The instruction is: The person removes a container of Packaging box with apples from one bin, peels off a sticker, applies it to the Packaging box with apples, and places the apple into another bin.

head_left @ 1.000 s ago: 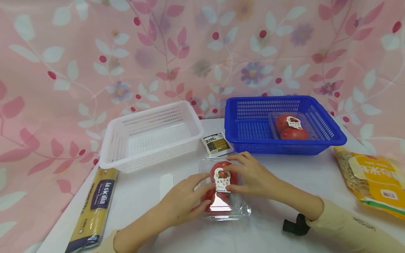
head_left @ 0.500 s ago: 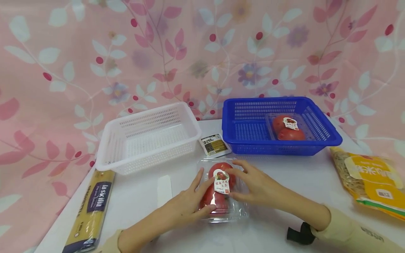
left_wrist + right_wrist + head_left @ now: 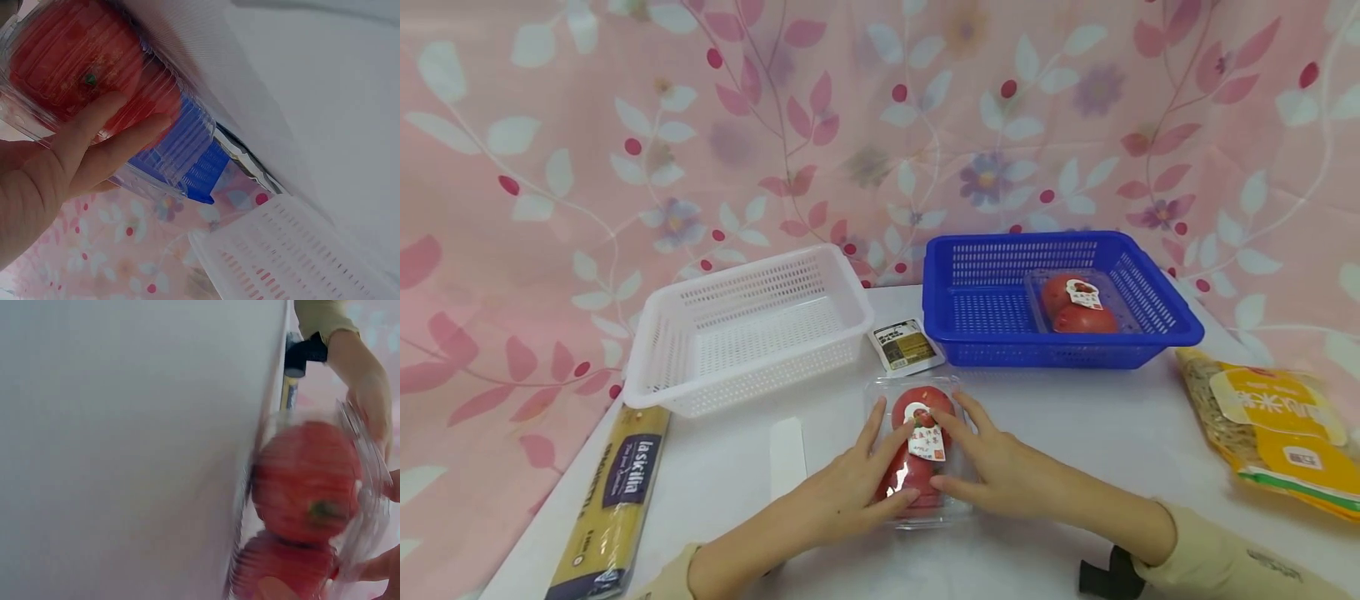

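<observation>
A lidded clear plastic box (image 3: 940, 523) of red tomatoes (image 3: 901, 479) sits in front of me on the white table. A white sticker label (image 3: 928, 447) with red print lies on its lid. My left hand (image 3: 842, 492) rests along the box's left side and lid, fingers spread; in the left wrist view, its extended fingers (image 3: 140, 134) lie against the ribbed wall. From the right, my right hand (image 3: 1007, 477) touches the label with its fingertips, thumb lower down on the lid. In the right wrist view, the blurred tomatoes (image 3: 306, 478) show through the box wall.
A white basket (image 3: 760, 379) stands behind left; a blue basket (image 3: 1045, 354) holding another tomato box (image 3: 1078, 307) stands behind right. Between them lies a small flat packet (image 3: 906, 346). Spaghetti (image 3: 613, 500) lies left, a yellow bag (image 3: 1273, 433) right, a white strip (image 3: 787, 458) beside my left hand.
Both hands stay on the box. My left fingers have spread upward along its left side, and my right hand has shifted slightly down and left over the label. The head view has shifted slightly.
</observation>
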Demonstrator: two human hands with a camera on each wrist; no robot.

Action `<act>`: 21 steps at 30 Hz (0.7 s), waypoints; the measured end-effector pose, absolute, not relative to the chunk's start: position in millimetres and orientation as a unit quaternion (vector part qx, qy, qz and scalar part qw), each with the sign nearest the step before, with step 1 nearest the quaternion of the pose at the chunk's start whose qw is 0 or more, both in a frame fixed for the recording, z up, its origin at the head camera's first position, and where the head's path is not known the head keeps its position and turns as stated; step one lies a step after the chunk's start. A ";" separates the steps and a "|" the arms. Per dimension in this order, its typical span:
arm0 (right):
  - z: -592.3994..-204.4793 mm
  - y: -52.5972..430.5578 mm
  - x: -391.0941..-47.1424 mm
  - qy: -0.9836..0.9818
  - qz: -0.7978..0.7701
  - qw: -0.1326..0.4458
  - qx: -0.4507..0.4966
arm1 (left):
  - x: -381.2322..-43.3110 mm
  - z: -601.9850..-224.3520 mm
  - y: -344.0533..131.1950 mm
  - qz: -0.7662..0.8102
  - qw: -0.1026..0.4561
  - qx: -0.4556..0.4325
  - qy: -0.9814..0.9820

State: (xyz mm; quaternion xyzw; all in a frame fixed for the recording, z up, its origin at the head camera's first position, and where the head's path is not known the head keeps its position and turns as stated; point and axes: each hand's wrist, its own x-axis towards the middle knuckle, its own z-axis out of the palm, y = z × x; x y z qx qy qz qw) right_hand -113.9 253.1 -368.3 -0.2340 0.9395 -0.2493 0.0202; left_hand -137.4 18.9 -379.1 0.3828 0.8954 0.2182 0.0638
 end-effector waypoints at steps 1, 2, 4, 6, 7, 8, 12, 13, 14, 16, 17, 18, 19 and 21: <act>-369.5 251.6 -112.6 0.939 -0.251 0.018 -0.236 | -137.0 -378.6 19.3 0.218 0.061 0.384 0.895; -370.9 250.4 -111.4 0.938 -0.251 0.012 -0.240 | -136.4 -378.2 19.7 0.219 0.057 0.386 0.894; -372.4 248.3 -109.4 0.936 -0.255 0.003 -0.244 | -135.4 -377.7 20.5 0.221 0.053 0.388 0.893; -373.2 246.9 -107.8 0.936 -0.251 -0.004 -0.248 | -134.4 -377.0 21.5 0.228 0.053 0.391 0.890; -373.3 246.6 -107.1 0.936 -0.250 -0.006 -0.250 | -134.2 -376.9 22.1 0.231 0.054 0.392 0.889; -373.0 246.4 -106.6 0.936 -0.248 -0.007 -0.250 | -133.9 -376.6 22.9 0.236 0.056 0.392 0.887; -370.0 247.0 -104.2 0.940 -0.237 -0.001 -0.245 | -133.1 -375.4 26.1 0.247 0.054 0.399 0.881; -368.7 247.6 -103.6 0.941 -0.238 0.001 -0.242 | -132.9 -375.0 26.8 0.248 0.049 0.402 0.880; -367.1 248.3 -103.1 0.942 -0.237 0.002 -0.239 | -132.5 -374.3 27.5 0.251 0.044 0.406 0.878; -362.2 249.9 -102.2 0.943 -0.238 0.002 -0.233 | -131.6 -372.1 28.8 0.252 0.029 0.412 0.875; -359.4 250.8 -102.0 0.943 -0.240 0.002 -0.231 | -131.3 -370.5 29.4 0.254 0.020 0.416 0.873; -356.0 251.7 -102.0 0.943 -0.242 0.002 -0.230 | -130.9 -368.2 30.0 0.256 0.009 0.420 0.871; -352.1 252.9 -102.3 0.942 -0.245 0.000 -0.230 | -130.8 -365.5 30.7 0.259 -0.005 0.425 0.867; -343.2 255.5 -103.5 0.941 -0.248 -0.004 -0.228 | -131.3 -358.4 32.7 0.266 -0.034 0.435 0.860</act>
